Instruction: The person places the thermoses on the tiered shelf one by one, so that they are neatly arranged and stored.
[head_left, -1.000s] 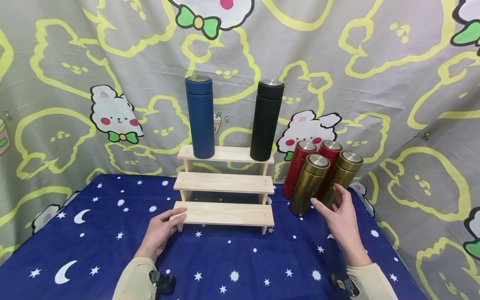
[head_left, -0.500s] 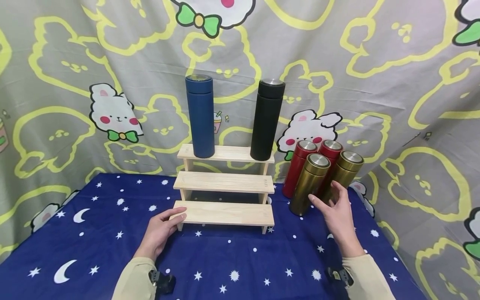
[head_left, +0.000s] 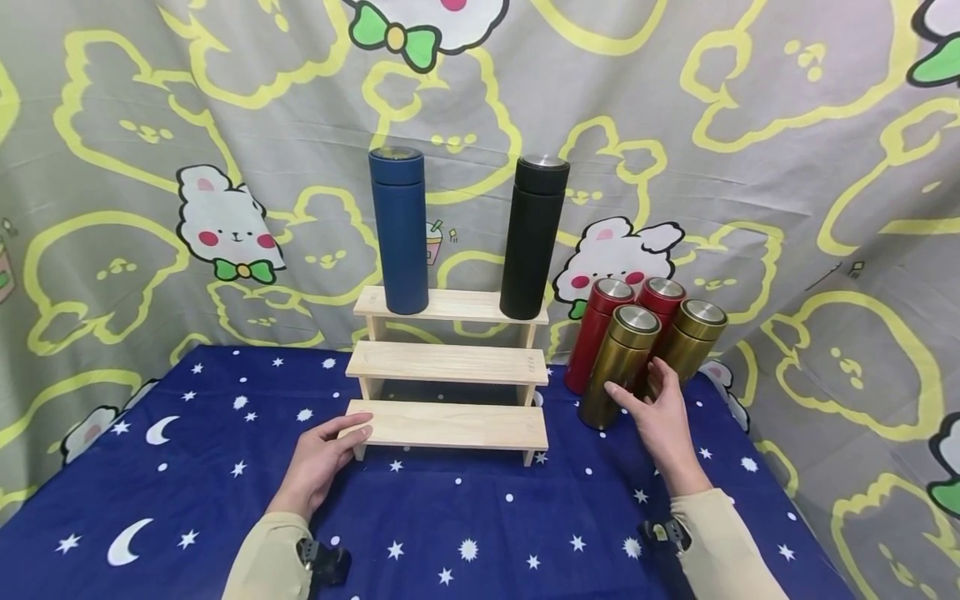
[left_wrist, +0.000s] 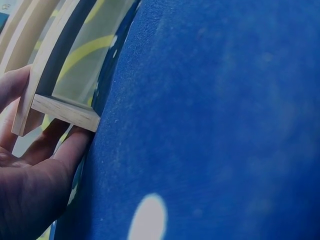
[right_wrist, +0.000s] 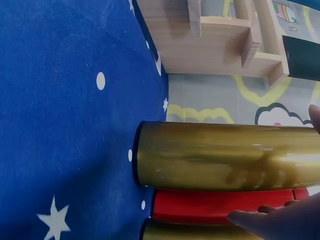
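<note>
At the left end of a three-step wooden display stand (head_left: 450,425), my left hand (head_left: 311,467) grips the lowest board, thumb on top. The left wrist view shows the fingers of that hand (left_wrist: 37,185) around the board's end, by its leg. My right hand (head_left: 663,425) is at the front gold thermos flask (head_left: 618,367), thumb over its front and fingers by its right side. In the right wrist view, the spread fingers (right_wrist: 270,220) lie below this flask (right_wrist: 225,157), which stands upright on the cloth.
A second gold flask (head_left: 693,337) and two red flasks, one at the left (head_left: 588,346) and one behind (head_left: 662,298), crowd around the front one. A blue flask (head_left: 401,242) and a black flask (head_left: 534,242) stand on the top step. A patterned curtain (head_left: 300,125) hangs behind.
My right hand has moved left and slightly up, from between the two gold flasks to around the front one. My left hand has stayed on the stand.
</note>
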